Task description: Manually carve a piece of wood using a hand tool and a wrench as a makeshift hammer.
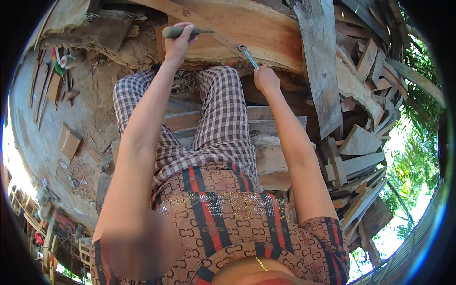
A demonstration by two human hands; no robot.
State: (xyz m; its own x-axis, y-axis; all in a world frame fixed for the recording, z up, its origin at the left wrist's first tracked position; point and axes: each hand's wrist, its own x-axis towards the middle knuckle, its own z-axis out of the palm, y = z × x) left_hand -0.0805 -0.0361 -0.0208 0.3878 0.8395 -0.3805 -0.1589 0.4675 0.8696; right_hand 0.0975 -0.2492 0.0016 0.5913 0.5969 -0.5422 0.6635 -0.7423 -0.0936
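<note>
My left hand (177, 46) is closed around a tool with a thick, rounded wooden handle (173, 32). Its thin dark metal shaft points right; the exact kind is too small to tell. In my closed right hand (267, 80) is a metal wrench (249, 57), its ring end up and to the left. Both tools are held over or near a broad, light-brown wooden plank (270, 35) beyond my knees. A narrow wooden strip (202, 21) slants across that plank, its lower end near the wrench's ring.
A weathered grey board (323, 66) stands right of the plank. Scrap wood (358, 142) piles up at the right. Stacked timber (273, 156) lies between and beside my legs. On the dusty ground (95, 128) at left are a wood block (70, 141) and several thin sticks.
</note>
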